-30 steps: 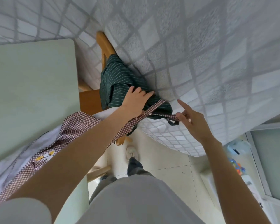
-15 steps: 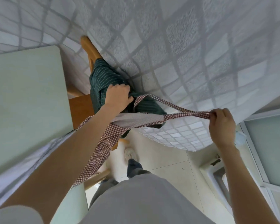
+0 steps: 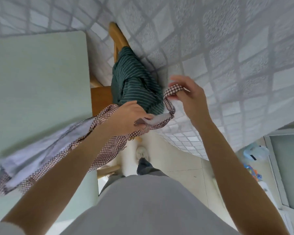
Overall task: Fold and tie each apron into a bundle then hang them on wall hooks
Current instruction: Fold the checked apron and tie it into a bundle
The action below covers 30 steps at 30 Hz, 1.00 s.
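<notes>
1. Checked apron [image 3: 107,148] — red-and-white, pale lining showing — trails off the green table [image 3: 37,85] to the person's hands, likely lifted clear so its strap can wrap the bundle.
2. Left hand [image 3: 126,119], palm down, is closed on the gathered cloth beside a striped green apron [image 3: 134,85] draped over a wooden chair [image 3: 100,99].
3. Right hand [image 3: 188,97], raised near the tiled wall [image 3: 227,48], has the strap [image 3: 172,89] looped over its curled fingers — other fingers loosely spread.

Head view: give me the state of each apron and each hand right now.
Checked apron: unfolded, draped over the table edge, held by both hands.
Apron strap: looped around right-hand fingers.
Striped apron: bunched on the chair, untouched.
Left hand: gripping checked apron.
Right hand: holding the strap.
</notes>
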Available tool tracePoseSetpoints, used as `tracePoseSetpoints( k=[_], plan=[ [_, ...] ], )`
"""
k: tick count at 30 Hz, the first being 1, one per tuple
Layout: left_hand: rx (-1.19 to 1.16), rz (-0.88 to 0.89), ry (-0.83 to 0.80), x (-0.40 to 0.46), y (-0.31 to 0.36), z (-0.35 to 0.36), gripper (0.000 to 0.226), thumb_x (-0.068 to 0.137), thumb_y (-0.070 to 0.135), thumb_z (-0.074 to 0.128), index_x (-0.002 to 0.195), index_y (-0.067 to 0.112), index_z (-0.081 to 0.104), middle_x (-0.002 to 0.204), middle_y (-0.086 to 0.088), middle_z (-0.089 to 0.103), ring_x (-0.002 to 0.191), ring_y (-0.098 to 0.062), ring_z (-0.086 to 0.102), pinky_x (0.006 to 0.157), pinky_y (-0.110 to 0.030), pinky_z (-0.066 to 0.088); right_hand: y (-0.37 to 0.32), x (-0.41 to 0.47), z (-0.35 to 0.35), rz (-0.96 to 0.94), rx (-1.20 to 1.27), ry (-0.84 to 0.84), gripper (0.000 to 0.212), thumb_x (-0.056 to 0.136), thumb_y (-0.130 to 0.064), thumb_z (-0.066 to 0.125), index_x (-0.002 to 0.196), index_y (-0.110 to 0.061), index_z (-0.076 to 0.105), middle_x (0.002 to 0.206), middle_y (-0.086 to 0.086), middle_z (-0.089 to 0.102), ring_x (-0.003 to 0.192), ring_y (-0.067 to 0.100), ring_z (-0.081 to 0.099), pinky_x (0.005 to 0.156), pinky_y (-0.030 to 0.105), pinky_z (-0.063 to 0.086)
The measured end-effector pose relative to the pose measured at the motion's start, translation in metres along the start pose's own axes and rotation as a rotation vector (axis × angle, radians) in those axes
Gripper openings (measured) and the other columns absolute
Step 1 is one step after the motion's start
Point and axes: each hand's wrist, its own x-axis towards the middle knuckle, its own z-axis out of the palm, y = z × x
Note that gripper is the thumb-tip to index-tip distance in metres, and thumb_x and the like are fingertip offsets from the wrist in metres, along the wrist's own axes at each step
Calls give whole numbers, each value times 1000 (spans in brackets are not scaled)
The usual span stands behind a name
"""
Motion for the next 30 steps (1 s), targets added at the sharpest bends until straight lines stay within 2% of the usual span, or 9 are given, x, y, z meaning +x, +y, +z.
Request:
tracePoseSetpoints(
  k=[5,8,10,13,16,21,25,28,30],
  plan=[
    [-263,-366,526,-60,-15,-7,19,86,20,61,99,10,69,93,-2,70,84,-7,58,76,-9,41,4,8,74,-158,-560,-600,57,83,-14,55,139,-13,42,137,7,49,128,19,42,112,36,30],
    [-441,-570,685,-86,-17,-26,15,83,18,69,97,22,63,92,10,67,86,-1,59,71,-6,41,17,1,122,-268,-902,-709,78,85,-44,63,147,-17,24,130,12,56,117,30,51,100,45,39],
    [-660,-608,754,-114,-24,-34,35,78,21,75,105,28,54,105,12,64,98,2,59,75,-11,47,13,-4,153,-310,-894,-702,57,91,-39,57,138,-14,39,113,14,65,100,30,61,83,36,47],
    [-801,-663,614,-169,-41,-25,82,70,26,81,136,32,33,143,8,41,130,-4,39,99,-20,41,-4,-9,196,-257,-621,-801,24,95,-21,53,111,-6,61,102,9,67,92,21,61,68,20,38],
    [-503,-910,382,-224,-67,6,106,65,37,82,147,31,15,155,5,18,140,-14,19,112,-39,24,-21,-9,232,-207,-535,-842,21,95,-19,51,110,-7,61,96,-2,61,87,9,54,64,7,36],
    [-39,-1159,99,-290,-113,47,118,65,55,76,150,28,-1,159,0,1,145,-23,0,111,-61,1,-15,-11,282,-215,-669,-856,23,94,-21,52,104,-2,60,96,12,66,87,21,58,70,32,40],
    [77,-1100,-16,-316,-136,53,86,80,47,65,149,25,18,148,-1,36,139,-21,27,114,-53,1,-1,-15,319,-152,-754,-820,23,93,-22,53,98,0,60,92,15,65,85,26,59,64,30,35],
    [12,-1057,155,-333,-150,39,34,89,26,54,121,15,56,117,-8,60,109,-30,58,96,-41,38,-1,-12,341,-119,-763,-773,25,93,-23,54,97,1,60,90,14,65,84,25,59,61,29,34],
    [-73,-1137,334,-354,-162,17,30,87,19,53,115,12,59,111,-12,59,97,-36,61,79,-43,47,-10,-5,363,-128,-754,-739,24,92,-23,54,100,0,60,92,8,64,83,20,57,62,27,32]
  ],
)
